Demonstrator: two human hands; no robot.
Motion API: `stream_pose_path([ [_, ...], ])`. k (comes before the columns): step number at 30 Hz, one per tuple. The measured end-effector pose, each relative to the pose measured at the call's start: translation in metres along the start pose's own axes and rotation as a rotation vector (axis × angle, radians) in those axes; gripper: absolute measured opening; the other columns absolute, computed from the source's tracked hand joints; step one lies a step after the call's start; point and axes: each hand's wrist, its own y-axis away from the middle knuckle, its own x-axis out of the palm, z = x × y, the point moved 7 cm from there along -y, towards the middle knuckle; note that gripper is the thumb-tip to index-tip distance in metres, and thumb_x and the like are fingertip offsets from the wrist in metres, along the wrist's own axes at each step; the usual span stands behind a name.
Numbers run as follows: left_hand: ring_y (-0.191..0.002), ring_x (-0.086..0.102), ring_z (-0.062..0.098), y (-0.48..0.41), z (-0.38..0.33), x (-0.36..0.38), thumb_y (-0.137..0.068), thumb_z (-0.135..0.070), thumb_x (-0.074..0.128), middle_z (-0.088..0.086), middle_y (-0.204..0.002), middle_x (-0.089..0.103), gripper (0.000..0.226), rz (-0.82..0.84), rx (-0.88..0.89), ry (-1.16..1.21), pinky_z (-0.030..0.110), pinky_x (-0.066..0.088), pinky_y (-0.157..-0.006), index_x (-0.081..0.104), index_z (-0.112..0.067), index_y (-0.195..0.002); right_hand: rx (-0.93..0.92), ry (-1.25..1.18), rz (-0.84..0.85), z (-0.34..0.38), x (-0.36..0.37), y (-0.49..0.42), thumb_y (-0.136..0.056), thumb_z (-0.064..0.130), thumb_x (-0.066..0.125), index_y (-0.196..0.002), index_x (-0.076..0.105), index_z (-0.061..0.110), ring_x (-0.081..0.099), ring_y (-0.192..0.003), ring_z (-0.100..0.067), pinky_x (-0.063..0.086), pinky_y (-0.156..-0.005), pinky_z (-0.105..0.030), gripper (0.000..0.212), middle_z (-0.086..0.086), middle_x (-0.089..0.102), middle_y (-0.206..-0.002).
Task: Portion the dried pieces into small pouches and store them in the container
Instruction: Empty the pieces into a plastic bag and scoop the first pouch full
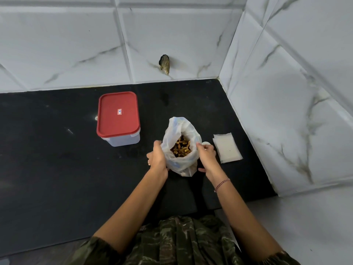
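A thin white plastic bag (181, 165) stands on the black counter, its mouth wide, with yellow-brown dried pieces (181, 147) inside. My left hand (157, 158) grips the bag's left rim and side. My right hand (207, 153) pinches the right rim. A stack of small clear pouches (227, 148) lies flat just right of my right hand. The clear container (124, 140) with its red lid (118, 113) on stands to the upper left of the bag.
The black counter (57, 159) ends at white marble-tiled walls (286, 111) behind and to the right. A small white round thing (207, 144) peeks out behind my right hand. A dark hole (164, 64) marks the back wall.
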Motion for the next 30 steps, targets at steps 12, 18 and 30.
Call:
stream_pose_path([
  [12,-0.119,0.047,0.03,0.028,-0.063,0.056,-0.078,-0.031,0.074,0.014,-0.145,0.025,0.082,-0.12,1.127,-1.262,0.043,0.052,-0.085,0.023,-0.025,-0.141,-0.821,0.681,-0.09,0.072,0.023,-0.007,-0.086,0.01,0.064,-0.145,0.029,0.02,0.04,-0.126,-0.021,0.037,-0.102,-0.03,0.07,-0.002,0.032,-0.144],
  [18,-0.101,0.058,0.023,0.018,-0.076,0.065,-0.092,-0.005,0.053,0.012,-0.125,0.048,0.039,-0.055,1.185,-1.41,0.028,0.046,-0.077,0.046,-0.009,-0.13,-0.953,0.944,-0.024,0.083,0.036,-0.02,-0.09,-0.002,0.051,-0.138,0.045,0.017,0.05,-0.111,-0.022,0.045,-0.095,-0.033,0.052,-0.004,0.053,-0.127],
  [30,-0.071,0.05,0.014,-0.019,-0.099,0.065,-0.096,-0.008,0.037,0.001,-0.075,0.051,0.022,0.117,0.809,-1.022,0.023,0.037,-0.056,0.058,-0.005,-0.094,-0.607,0.693,0.047,0.082,0.025,-0.043,-0.097,0.015,0.034,-0.11,0.062,0.015,0.06,-0.088,-0.021,0.049,-0.078,-0.038,0.03,-0.005,0.064,-0.097],
])
